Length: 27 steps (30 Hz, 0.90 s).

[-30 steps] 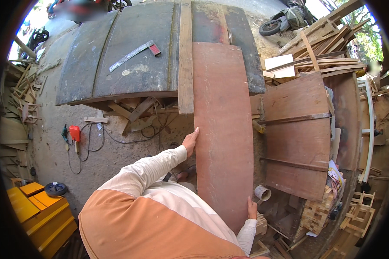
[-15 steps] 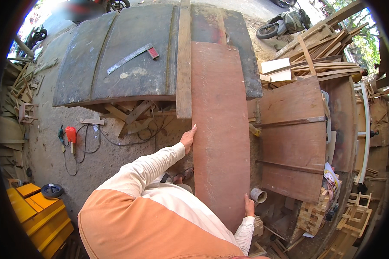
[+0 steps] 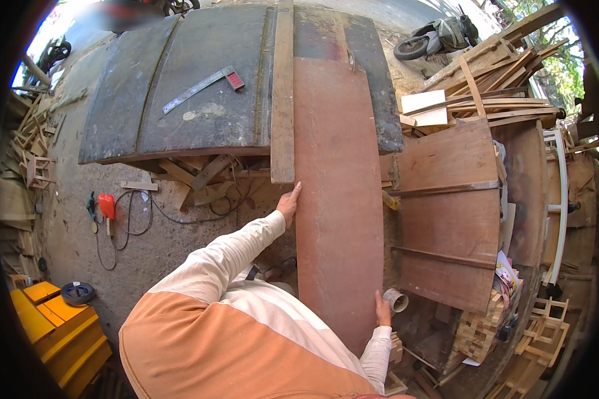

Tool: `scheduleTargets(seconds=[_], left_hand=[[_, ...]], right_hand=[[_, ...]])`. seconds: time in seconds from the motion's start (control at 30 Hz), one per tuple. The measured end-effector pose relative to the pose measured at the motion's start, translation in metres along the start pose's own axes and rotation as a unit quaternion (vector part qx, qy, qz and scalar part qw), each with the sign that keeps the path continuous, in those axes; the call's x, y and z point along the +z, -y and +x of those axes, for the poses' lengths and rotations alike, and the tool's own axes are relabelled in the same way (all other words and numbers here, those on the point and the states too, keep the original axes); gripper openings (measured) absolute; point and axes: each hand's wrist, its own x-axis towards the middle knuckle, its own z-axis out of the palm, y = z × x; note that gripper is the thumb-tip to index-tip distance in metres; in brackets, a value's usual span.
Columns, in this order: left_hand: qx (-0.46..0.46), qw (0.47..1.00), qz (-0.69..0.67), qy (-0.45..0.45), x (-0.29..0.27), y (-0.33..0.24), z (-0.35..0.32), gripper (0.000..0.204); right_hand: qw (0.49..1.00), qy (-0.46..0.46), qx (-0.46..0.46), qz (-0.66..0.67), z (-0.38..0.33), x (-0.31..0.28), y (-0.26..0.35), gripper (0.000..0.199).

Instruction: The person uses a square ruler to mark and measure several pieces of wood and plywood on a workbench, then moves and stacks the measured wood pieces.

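At upper left, a red-handled square [image 3: 198, 90] lies on the tabletop [image 3: 213, 43]; at centre, the left hand [image 3: 288, 203] and, lower, the right hand [image 3: 383, 310] grasp opposite edges of a reddish board [image 3: 339, 179]; right, a printed sheet [image 3: 506, 271] is illegible.

Hidden behind the shirt [image 3: 199, 332], lower centre of the frame: near end of the reddish panel [image 3: 339, 199]. Covered by the panel, upper centre: part of the worktop [image 3: 199, 126]. Cut off by the top edge: wooden plank [image 3: 283, 93]. Blurred beyond telling, upper left: red vehicle [image 3: 123, 14].
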Motion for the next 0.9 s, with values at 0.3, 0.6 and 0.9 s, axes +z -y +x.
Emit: scheduleTargets(seconds=[0.3, 0.6, 0.9], left_hand=[[0.017, 0.999, -0.015, -0.047, 0.0, -0.006, 0.01, 0.08], [-0.058, 0.916, 0.396, 0.038, -0.028, -0.047, -0.003, 0.062], [0.374, 0.592, 0.714, -0.011, 0.011, -0.139, 0.029, 0.057]], right_hand=[[0.999, 0.016, -0.003, 0.037, 0.009, 0.005, 0.034, 0.068], [1.0, 0.001, -0.021, -0.012, 0.035, 0.01, 0.048, 0.067], [0.999, -0.003, -0.045, -0.028, 0.052, 0.018, 0.084, 0.069]])
